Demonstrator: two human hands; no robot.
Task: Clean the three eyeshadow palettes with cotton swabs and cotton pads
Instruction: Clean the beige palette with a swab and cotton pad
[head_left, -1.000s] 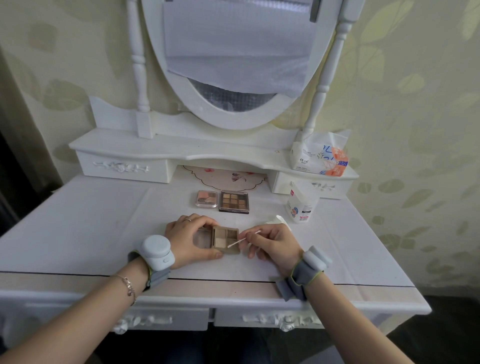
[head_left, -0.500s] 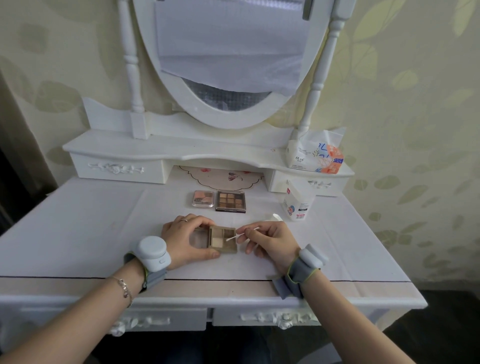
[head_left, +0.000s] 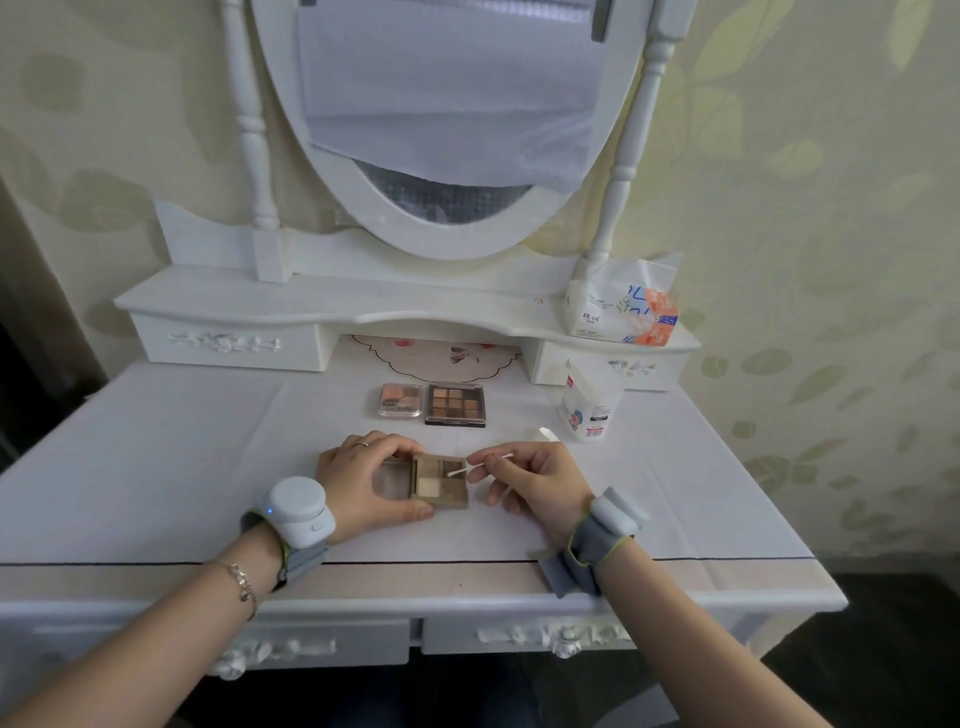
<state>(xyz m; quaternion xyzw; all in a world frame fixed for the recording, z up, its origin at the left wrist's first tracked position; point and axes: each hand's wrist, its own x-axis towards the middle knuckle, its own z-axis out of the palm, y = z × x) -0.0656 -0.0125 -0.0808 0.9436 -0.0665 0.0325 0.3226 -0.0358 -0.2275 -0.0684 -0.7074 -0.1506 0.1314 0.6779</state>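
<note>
As seems, white dressing table (head_left: 156, 467).

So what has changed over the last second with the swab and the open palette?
The cotton swab tip shifted from the lower-right pan to the upper-right pan of the open palette. The right hand still pinches it; the left hand still grips the palette.

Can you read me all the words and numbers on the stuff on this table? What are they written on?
None can be read for sure.
Tissue pack: dark print, too blurred.
Cotton swab bag: red mark, barcode, small print, too small.
Pink palette: pale lettering on the lid, unreadable.
Brown palette and open palette: no text visible.
</note>
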